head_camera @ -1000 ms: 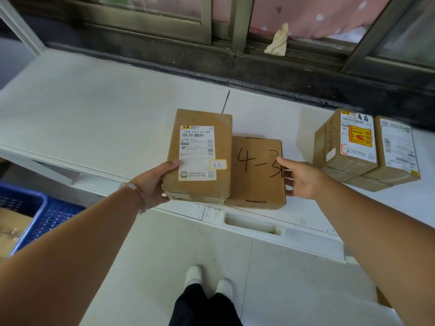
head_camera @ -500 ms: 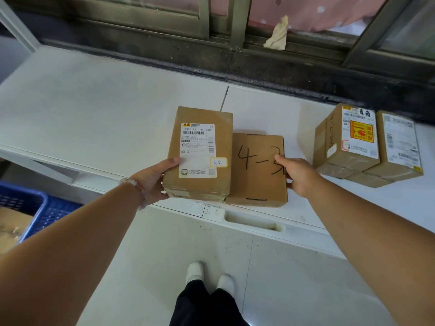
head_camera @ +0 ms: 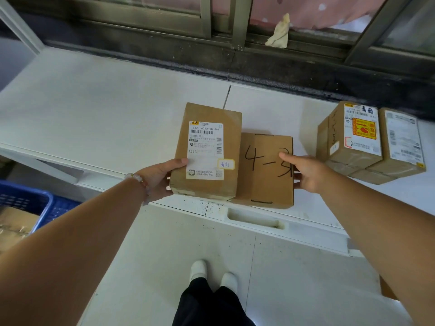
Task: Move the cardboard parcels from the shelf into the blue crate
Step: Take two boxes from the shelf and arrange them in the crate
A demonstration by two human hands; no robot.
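Note:
Two cardboard parcels sit side by side at the front edge of the white shelf [head_camera: 94, 118]. My left hand [head_camera: 160, 177] grips the left side of the taller labelled parcel [head_camera: 209, 149], thumb on its top. My right hand [head_camera: 306, 172] grips the right side of the flatter parcel marked "4-3" [head_camera: 263, 172], thumb across its top. Two more labelled parcels stand together at the right of the shelf, the nearer one [head_camera: 350, 140] and the outer one [head_camera: 402, 144]. The blue crate [head_camera: 35, 201] is on the floor at the lower left, a parcel inside it.
A dark window sill and metal frame run behind the shelf, with a crumpled rag [head_camera: 279, 32] on the sill. A slanted shelf brace [head_camera: 56, 170] runs under the shelf above the crate. My feet [head_camera: 211, 274] stand on the pale tiled floor.
My right hand has closed around the side of the "4-3" parcel, the thumb moving onto its top. My left hand keeps its hold on the labelled parcel.

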